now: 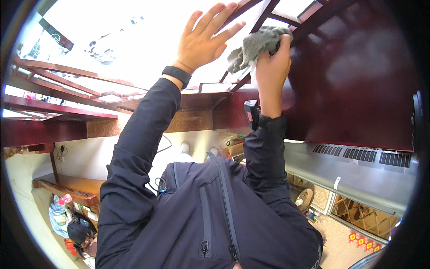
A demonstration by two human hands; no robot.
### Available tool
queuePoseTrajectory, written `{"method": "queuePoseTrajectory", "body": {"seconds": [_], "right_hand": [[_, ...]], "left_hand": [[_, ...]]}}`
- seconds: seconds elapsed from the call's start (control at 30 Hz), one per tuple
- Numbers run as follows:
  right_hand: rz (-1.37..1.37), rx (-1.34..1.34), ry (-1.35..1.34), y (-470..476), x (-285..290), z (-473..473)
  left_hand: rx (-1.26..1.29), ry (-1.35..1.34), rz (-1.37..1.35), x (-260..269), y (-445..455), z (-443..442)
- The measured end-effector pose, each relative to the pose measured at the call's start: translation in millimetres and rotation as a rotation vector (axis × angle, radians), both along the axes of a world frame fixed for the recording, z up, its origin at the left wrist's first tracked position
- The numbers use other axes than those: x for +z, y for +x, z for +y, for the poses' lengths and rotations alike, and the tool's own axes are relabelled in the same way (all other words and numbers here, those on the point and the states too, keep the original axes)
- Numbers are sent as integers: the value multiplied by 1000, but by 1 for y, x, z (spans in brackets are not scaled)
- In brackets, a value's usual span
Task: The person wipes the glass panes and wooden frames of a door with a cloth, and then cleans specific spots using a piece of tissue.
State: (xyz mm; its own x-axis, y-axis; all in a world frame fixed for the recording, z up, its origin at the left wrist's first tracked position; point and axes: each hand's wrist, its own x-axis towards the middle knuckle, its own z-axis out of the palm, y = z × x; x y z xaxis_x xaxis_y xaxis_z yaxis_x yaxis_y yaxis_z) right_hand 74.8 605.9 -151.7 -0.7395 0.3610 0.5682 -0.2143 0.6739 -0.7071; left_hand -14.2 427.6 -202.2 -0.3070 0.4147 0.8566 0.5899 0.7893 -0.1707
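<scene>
At the upper right, my right hand (273, 69) grips a bunched grey cloth (263, 43) against the dark red wooden lattice (268, 15), beside a glossy dark red panel (349, 74). My left hand (205, 37) is raised at the top centre with its fingers spread, and nothing is held in it. Its fingertips are near a lattice bar; whether they touch it cannot be told. A black band is round each wrist, the right one with a small box on it. Behind the left hand the view is washed out by bright light.
A grey metal unit with vents (359, 154) stands below the panel. Wooden rails (77, 72) and a red ledge (43, 129) run along the left. A person in a dark cap (79, 232) is at the lower left, near a wooden tabletop (74, 185). A thin cable hangs beside my jacket.
</scene>
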Motion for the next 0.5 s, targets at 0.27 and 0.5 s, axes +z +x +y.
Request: {"method": "queuePoseTrajectory", "body": {"seconds": [0.27, 0.5], "right_hand": [[165, -38, 131, -6, 13, -1], [84, -72, 128, -7, -32, 5]], "left_hand": [[-36, -26, -72, 22, 18, 1], [-71, -7, -58, 23, 14, 1]]}}
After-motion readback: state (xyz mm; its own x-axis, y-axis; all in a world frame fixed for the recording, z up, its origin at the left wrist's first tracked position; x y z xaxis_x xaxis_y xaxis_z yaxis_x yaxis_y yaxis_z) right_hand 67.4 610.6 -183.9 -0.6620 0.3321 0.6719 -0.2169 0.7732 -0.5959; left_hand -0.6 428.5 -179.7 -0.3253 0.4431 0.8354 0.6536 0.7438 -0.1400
